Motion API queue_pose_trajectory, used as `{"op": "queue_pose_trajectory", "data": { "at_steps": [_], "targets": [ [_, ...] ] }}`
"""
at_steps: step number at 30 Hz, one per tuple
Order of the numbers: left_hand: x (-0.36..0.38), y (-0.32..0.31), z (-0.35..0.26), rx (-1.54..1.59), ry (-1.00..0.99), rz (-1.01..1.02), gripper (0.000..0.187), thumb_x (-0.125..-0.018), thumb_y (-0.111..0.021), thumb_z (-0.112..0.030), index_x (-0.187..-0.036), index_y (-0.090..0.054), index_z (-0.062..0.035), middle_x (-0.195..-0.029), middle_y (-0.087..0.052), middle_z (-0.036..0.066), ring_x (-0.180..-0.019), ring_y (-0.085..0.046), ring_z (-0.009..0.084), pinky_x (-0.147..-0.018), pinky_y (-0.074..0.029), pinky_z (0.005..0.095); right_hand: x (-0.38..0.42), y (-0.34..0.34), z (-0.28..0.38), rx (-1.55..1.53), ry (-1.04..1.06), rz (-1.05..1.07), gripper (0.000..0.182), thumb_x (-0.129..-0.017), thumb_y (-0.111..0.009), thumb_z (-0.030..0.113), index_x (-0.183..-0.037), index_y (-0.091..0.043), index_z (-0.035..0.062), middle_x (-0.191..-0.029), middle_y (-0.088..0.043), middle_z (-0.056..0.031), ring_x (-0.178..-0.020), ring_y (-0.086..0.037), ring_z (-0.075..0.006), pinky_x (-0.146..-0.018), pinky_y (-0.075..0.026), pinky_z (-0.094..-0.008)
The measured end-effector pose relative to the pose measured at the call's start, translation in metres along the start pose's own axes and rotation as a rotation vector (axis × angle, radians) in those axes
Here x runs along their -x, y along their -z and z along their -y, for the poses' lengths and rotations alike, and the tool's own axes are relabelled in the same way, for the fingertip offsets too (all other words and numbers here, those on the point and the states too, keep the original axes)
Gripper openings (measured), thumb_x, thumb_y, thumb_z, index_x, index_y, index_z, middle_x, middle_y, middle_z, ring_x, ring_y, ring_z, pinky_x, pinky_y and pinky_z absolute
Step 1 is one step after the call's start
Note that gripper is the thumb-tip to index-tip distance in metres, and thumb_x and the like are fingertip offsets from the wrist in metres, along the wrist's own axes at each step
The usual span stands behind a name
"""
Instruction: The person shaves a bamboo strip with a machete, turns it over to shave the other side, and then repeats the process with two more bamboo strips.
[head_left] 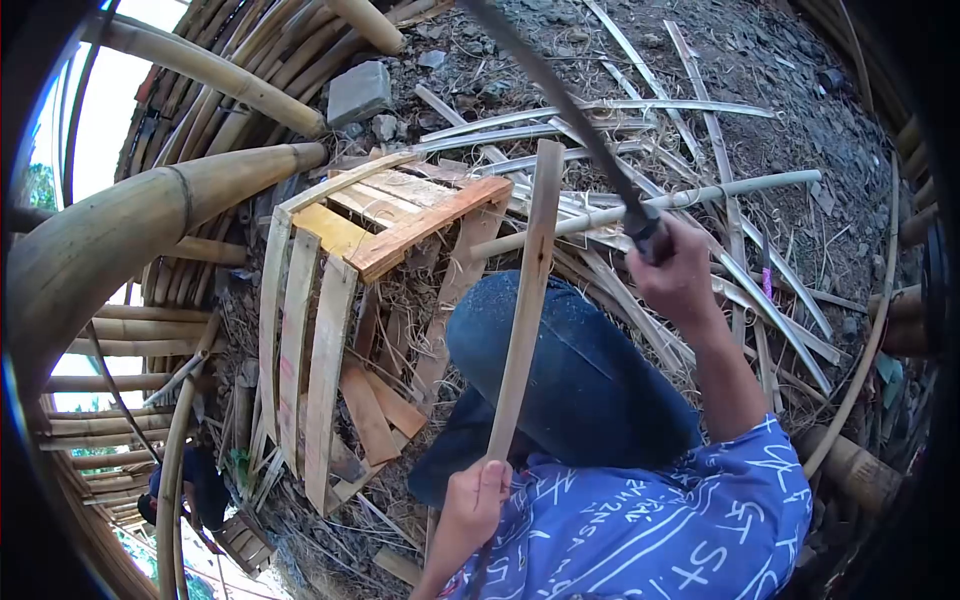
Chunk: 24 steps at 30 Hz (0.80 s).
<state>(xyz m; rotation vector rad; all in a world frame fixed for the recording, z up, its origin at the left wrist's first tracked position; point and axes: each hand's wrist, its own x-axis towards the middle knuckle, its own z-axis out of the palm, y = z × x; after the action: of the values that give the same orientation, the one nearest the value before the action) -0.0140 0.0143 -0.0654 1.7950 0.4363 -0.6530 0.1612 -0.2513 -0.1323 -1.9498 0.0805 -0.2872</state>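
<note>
The right hand [672,262] is holding out a knife [562,97], fist closed round its handle [653,240]; the left hand [477,500], low by the shirt [640,530], is clasping a slat [531,290].

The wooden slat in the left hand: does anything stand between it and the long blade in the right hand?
Nothing visible does. The pale pole passes behind both the wooden slat and the lower end of the long blade, and the knee shows behind the slat too; neither comes between.

White lettering [690,565] on the blue shirt [640,515] reads "St"; the rest is unclear
</note>
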Motion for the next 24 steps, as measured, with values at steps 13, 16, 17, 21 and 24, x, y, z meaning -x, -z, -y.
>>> {"op": "queue_pose_trajectory", "data": {
  "at_steps": [13,16,17,21,24],
  "targets": [
    [0.004,-0.007,-0.016,-0.287,-0.144,-0.126,0.035,-0.102,-0.042,-0.023,-0.080,-0.052,0.0022,-0.054,-0.044,0.009,-0.048,-0.043,0.0149,-0.048,-0.036,0.0327,-0.025,-0.007,0.028,0.622,0.351,0.189,0.020,-0.063,-0.068,0.011,-0.075,-0.054,0.0042,-0.065,-0.061,-0.0167,-0.064,-0.064,-0.0364,-0.058,-0.051,-0.0447],
    [0.007,-0.008,-0.018,-0.254,-0.086,-0.121,0.034,-0.102,-0.042,-0.022,-0.082,-0.052,0.0033,-0.055,-0.044,0.012,-0.047,-0.043,0.0186,-0.049,-0.037,0.0349,-0.033,-0.007,0.024,0.671,0.376,0.219,0.021,-0.063,-0.069,0.012,-0.075,-0.054,0.0044,-0.066,-0.062,-0.0170,-0.066,-0.065,-0.0356,-0.060,-0.051,-0.0450],
    [0.008,-0.008,-0.018,-0.230,-0.085,-0.112,0.033,-0.101,-0.042,-0.022,-0.082,-0.053,0.0032,-0.055,-0.045,0.012,-0.047,-0.043,0.0183,-0.049,-0.037,0.0345,-0.035,-0.006,0.028,0.710,0.356,0.237,0.022,-0.062,-0.070,0.012,-0.075,-0.054,0.0044,-0.067,-0.063,-0.0166,-0.067,-0.065,-0.0355,-0.061,-0.052,-0.0448],
    [0.010,-0.008,-0.013,-0.171,-0.097,-0.109,0.033,-0.101,-0.043,-0.022,-0.083,-0.053,0.0032,-0.054,-0.045,0.010,-0.048,-0.044,0.0164,-0.049,-0.038,0.0334,-0.051,-0.013,0.000,0.677,0.391,0.156,0.022,-0.062,-0.072,0.013,-0.074,-0.055,0.0057,-0.067,-0.063,-0.0151,-0.067,-0.065,-0.0359,-0.061,-0.051,-0.0448],
    [0.012,-0.007,-0.018,-0.167,-0.074,-0.102,0.043,-0.103,-0.041,-0.030,-0.075,-0.052,0.0006,-0.058,-0.049,0.003,-0.054,-0.047,0.0081,-0.051,-0.039,0.0245,-0.057,-0.020,-0.011,0.666,0.411,0.119,0.021,-0.063,-0.072,0.014,-0.075,-0.056,0.0066,-0.067,-0.063,-0.0154,-0.067,-0.065,-0.0361,-0.060,-0.051,-0.0451]
  ]
}}
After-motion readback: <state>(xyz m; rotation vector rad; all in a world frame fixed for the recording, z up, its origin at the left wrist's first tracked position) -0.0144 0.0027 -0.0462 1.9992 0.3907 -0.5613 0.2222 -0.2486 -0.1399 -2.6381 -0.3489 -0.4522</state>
